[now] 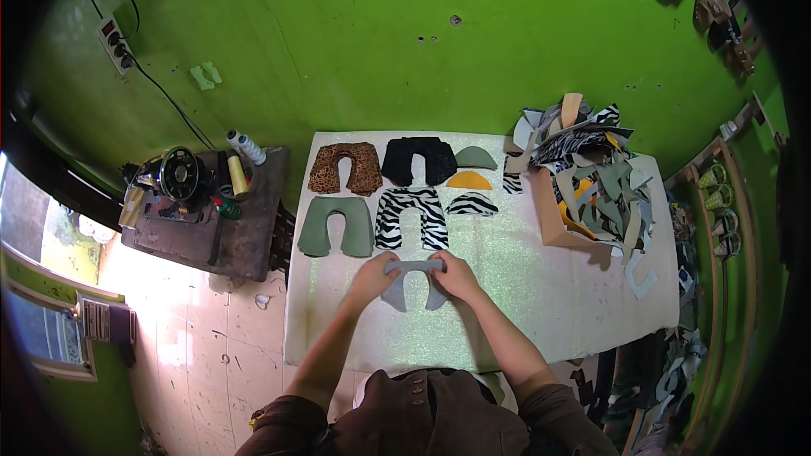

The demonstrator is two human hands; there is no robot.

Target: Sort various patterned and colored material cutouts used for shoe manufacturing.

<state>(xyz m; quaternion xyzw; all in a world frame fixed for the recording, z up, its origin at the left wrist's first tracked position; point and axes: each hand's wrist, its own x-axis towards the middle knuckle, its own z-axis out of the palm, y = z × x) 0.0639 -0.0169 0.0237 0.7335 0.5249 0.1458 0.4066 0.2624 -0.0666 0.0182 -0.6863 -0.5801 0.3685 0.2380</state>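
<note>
Grey material is being pinched by the left hand and the right hand; I am also seeing a cardboard box overflowing with scraps.

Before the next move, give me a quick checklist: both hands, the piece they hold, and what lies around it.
1. Left hand and right hand both on the grey arch-shaped sheet piece: ok.
2. That piece apart from the zebra-print arch-shaped piece beyond it: ok.
3. Single layer or stack between the fingers: cannot tell.
4. Green half-moon piece, yellow half-moon piece and zebra-print half-moon piece arranged in one column: ok.
5. Mixed-colour offcuts all kept inside the brown cardboard box: not ok, some spill over its sides onto the white table.
</note>
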